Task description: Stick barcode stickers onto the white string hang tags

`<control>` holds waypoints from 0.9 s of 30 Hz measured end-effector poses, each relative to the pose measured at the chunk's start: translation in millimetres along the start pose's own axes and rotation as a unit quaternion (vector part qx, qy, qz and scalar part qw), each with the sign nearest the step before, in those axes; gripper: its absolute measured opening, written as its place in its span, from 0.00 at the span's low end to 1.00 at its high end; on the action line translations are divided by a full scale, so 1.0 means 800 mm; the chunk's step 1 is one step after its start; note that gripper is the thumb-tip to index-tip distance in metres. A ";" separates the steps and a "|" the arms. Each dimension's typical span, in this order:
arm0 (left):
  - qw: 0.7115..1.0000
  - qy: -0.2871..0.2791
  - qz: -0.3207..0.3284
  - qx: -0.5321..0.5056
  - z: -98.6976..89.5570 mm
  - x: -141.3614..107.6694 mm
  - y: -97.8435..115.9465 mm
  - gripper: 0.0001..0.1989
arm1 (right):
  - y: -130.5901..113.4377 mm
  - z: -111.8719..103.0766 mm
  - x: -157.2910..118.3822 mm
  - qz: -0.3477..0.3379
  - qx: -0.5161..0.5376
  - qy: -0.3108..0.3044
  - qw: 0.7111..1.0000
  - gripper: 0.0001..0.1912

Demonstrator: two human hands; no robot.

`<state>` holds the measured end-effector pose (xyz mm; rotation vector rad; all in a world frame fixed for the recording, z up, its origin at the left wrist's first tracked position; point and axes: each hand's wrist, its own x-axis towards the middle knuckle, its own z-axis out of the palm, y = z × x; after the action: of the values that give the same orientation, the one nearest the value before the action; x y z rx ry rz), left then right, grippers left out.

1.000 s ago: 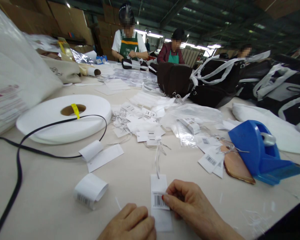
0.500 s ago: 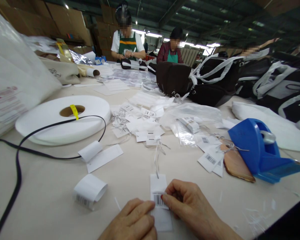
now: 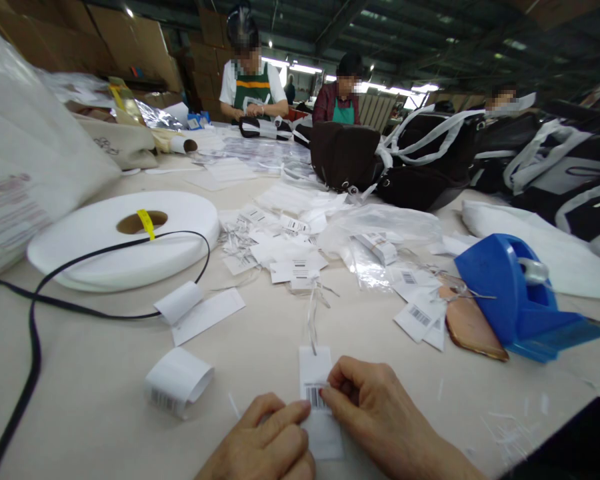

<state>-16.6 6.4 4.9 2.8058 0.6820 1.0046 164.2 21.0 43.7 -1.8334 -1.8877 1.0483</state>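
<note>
A white hang tag (image 3: 323, 437) lies flat on the table in front of me, its thin string loop (image 3: 311, 320) running up and away. Across the tag's middle sits a barcode sticker (image 3: 314, 396). My right hand (image 3: 380, 407) is closed, thumb and fingertips pinching at the sticker's right edge. From the other side my left hand (image 3: 267, 437) holds the tag's left edge, fingers bent and close together, the index fingertip at the sticker. Its thumb is hidden. Left of my hands stands a curled strip of barcode stickers (image 3: 180, 377).
A blue tape dispenser (image 3: 515, 293) and a phone-like brown object (image 3: 473, 323) are at right, beside barcoded tags (image 3: 417, 317). Further off lie a pile of tags (image 3: 290, 253), a white roll (image 3: 80, 260), a black cord (image 3: 35, 333) and dark bags (image 3: 345, 153). Two people work beyond.
Both hands stay at the tag with almost no movement. The view has shifted very slightly. At the far right, a person's raised arm has come down.
</note>
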 end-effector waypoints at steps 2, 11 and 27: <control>1.000 -0.006 0.002 0.001 0.003 -0.001 -0.001 0.19 | -0.002 -0.001 0.000 -0.001 -0.041 0.001 0.999 0.07; 1.000 -0.003 0.004 -0.011 0.005 -0.004 -0.001 0.20 | -0.013 -0.013 0.009 0.037 -0.100 -0.024 0.994 0.06; 0.998 0.059 0.015 0.027 0.023 -0.007 -0.001 0.20 | 0.040 0.003 -0.021 -0.449 -0.336 0.194 0.805 0.13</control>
<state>-9.1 6.3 -12.9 2.8286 0.6925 1.1822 188.1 1.6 24.6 -0.9548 -2.5433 -0.3333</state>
